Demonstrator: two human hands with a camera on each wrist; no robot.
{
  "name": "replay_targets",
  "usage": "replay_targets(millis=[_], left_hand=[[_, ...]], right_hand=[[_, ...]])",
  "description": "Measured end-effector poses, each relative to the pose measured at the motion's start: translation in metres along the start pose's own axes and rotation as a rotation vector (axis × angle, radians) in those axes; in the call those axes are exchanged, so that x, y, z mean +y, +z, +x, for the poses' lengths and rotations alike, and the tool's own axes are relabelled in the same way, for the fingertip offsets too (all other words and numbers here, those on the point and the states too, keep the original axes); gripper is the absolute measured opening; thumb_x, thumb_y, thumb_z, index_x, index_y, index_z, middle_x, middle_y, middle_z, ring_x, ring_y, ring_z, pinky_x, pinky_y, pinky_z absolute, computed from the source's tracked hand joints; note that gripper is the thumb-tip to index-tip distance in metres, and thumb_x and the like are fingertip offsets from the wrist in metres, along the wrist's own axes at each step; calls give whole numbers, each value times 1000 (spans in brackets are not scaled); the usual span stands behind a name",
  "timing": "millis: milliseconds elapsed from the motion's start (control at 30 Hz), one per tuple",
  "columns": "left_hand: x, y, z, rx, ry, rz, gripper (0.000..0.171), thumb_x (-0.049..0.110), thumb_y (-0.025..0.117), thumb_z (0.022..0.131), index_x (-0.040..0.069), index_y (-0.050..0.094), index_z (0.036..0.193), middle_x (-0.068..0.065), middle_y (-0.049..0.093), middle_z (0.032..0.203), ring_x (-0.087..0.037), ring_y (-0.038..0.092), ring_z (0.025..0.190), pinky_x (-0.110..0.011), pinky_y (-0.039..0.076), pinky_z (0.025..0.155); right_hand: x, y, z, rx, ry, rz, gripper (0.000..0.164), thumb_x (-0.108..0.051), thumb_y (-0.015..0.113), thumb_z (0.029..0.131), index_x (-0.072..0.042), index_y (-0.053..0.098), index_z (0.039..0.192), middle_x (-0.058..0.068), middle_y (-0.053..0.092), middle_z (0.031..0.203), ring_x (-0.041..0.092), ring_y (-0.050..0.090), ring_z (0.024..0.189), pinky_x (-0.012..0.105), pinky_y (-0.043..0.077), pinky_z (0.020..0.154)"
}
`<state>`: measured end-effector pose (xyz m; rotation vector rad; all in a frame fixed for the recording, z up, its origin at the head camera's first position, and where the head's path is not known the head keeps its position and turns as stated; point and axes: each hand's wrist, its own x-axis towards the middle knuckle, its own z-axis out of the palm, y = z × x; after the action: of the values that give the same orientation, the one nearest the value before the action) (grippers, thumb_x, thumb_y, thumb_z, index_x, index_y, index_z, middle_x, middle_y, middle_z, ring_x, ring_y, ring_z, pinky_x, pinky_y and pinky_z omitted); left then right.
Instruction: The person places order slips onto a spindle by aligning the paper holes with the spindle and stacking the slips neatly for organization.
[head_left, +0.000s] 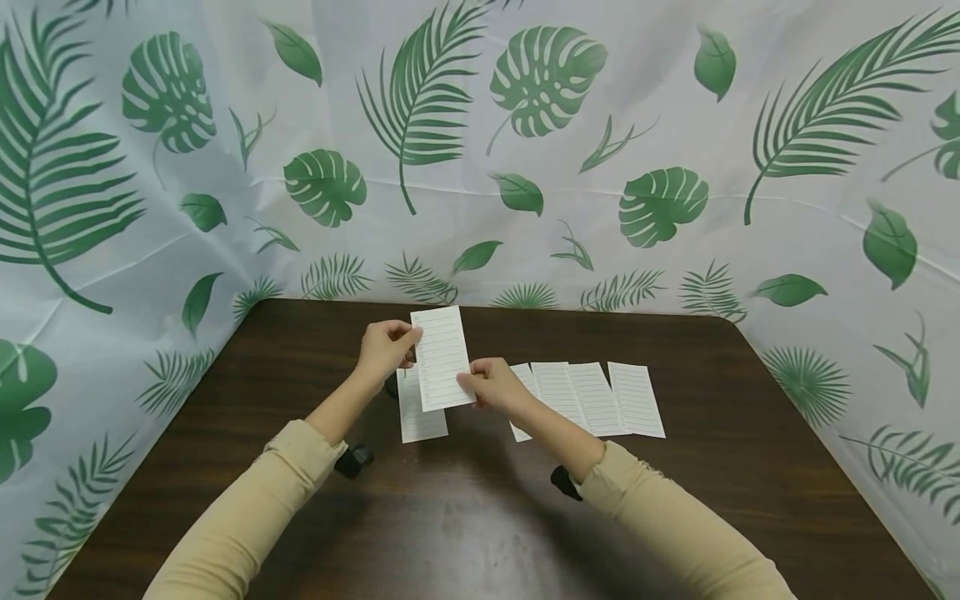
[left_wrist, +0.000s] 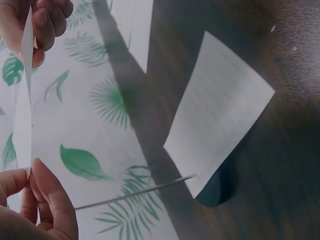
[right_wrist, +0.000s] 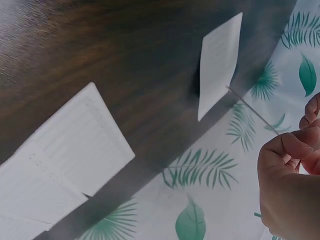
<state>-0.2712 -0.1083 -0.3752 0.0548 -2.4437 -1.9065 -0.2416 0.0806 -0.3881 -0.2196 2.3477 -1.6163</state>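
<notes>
My left hand [head_left: 384,346] pinches the upper left edge of a white lined checklist sheet [head_left: 441,354] between thumb and fingers. Lower down on the opposite edge, my right hand [head_left: 495,385] pinches the same sheet, which is held up above the table. Beneath it is another lined sheet [left_wrist: 220,105], pierced near one end by the thin metal rod [left_wrist: 140,192] of a paper spike. The spike's dark round base [left_wrist: 216,190] peeks out from under that sheet. In the left wrist view the rod runs behind my left fingers, so its tip is hidden.
Several more lined sheets [head_left: 637,400] lie in an overlapping row on the dark wooden table [head_left: 712,500], right of my right hand. A leaf-patterned white curtain [head_left: 570,183] stands around the table's back and sides.
</notes>
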Motion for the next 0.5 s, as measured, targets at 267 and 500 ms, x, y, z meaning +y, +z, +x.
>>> replay_targets(millis=[267, 500], left_hand=[[6, -10, 8, 90, -37, 19, 26, 17, 64, 89, -5, 67, 103, -2, 61, 85, -5, 50, 55, -15, 51, 49], [4, -15, 14, 123, -86, 30, 26, 19, 65, 89, -2, 69, 104, -11, 63, 102, -5, 50, 58, -18, 53, 54]], right_hand=[[-12, 5, 10, -4, -2, 12, 21, -8, 53, 94, 11, 62, 93, -2, 55, 62, 10, 46, 48, 16, 38, 45], [-16, 14, 15, -9, -2, 28, 21, -8, 52, 94, 9, 61, 88, -2, 49, 57, 10, 46, 48, 16, 36, 44]])
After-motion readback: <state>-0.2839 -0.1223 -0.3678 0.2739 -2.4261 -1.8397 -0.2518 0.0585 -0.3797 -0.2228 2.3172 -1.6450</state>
